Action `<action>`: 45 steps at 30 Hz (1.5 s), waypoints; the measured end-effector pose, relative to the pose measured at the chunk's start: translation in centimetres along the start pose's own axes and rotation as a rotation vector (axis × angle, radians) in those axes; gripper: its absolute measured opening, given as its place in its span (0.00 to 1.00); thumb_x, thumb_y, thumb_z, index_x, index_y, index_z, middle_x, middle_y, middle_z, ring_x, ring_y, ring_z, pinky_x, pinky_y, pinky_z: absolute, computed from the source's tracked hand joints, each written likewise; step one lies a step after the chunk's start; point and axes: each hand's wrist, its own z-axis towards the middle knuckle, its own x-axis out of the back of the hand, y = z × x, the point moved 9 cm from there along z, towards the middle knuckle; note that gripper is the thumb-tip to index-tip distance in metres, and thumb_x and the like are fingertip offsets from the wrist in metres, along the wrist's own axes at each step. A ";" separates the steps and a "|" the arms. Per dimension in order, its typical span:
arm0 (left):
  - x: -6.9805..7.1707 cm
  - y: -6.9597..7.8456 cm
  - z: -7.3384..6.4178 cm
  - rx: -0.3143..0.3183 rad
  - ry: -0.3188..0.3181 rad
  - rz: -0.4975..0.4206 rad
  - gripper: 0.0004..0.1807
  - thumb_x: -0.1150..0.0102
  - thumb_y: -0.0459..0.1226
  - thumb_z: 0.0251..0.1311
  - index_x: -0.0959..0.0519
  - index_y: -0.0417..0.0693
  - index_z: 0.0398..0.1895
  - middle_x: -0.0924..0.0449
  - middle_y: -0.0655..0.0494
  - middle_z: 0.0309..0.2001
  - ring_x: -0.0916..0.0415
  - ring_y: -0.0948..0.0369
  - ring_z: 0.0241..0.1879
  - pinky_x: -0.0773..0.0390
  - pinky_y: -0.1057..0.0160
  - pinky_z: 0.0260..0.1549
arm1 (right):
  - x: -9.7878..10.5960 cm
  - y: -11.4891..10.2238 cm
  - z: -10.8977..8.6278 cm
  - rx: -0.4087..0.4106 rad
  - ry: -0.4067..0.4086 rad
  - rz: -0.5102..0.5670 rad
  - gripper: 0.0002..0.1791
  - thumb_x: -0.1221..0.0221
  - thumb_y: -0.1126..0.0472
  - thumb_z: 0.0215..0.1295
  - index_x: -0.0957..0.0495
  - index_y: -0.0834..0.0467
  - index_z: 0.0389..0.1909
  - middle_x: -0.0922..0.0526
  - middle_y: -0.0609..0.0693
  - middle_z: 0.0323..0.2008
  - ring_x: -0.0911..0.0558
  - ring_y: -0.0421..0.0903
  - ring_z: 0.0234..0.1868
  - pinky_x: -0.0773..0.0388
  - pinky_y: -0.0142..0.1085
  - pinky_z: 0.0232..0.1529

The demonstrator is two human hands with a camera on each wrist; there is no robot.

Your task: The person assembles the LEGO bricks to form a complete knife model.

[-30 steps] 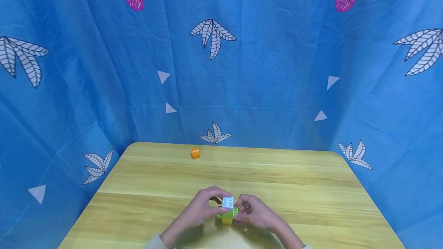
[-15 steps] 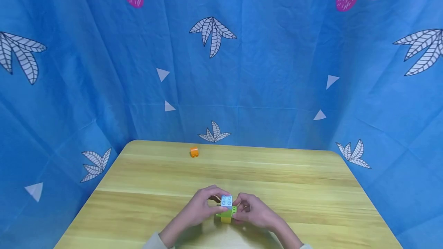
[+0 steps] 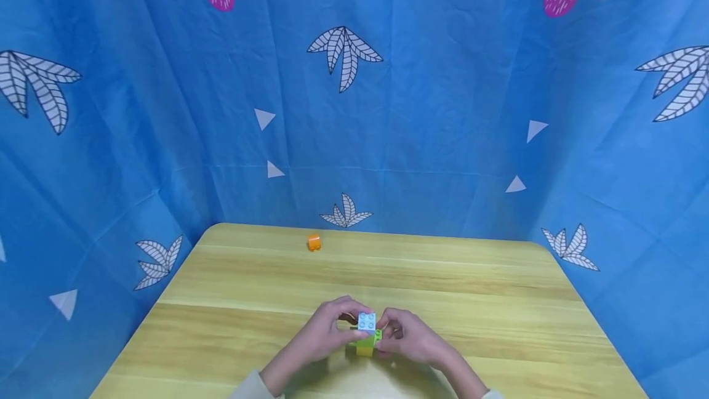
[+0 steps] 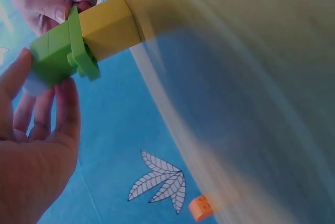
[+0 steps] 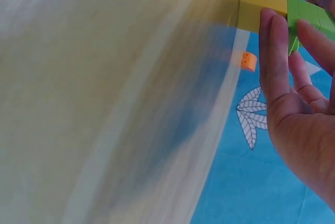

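A small stack of toy building bricks stands on the table: a yellow brick (image 4: pixel 110 28) at the bottom, a wider green plate (image 4: pixel 78 41) with studs, green bricks (image 4: pixel 51 55) over it, and a light blue brick (image 3: pixel 367 321) on top. My left hand (image 3: pixel 327 330) pinches the light blue brick between thumb and fingers. On the other side, my right hand (image 3: pixel 414 340) holds the green part of the stack with thumb and fingertips; its longer fingers lie along the yellow brick in the right wrist view.
An orange brick (image 3: pixel 314 242) with a rounded top sits near the table's far edge, left of the middle. The wooden table (image 3: pixel 471 288) is enclosed by a blue patterned curtain (image 3: pixel 432 109) behind and at both sides.
Both hands keep their hold on the stack with hardly any movement. The head view has shifted slightly; the orange brick stays in its place on the table.
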 end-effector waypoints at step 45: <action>-0.2 0.0 0.0 0.029 0.007 0.024 0.21 0.25 0.43 0.58 0.16 0.60 0.55 0.15 0.65 0.50 0.21 0.64 0.47 0.18 0.70 0.42 | 0.1 -0.1 -0.4 -0.008 0.001 0.010 0.15 0.31 0.65 0.65 0.25 0.63 0.48 0.15 0.53 0.33 0.12 0.52 0.34 0.12 0.37 0.38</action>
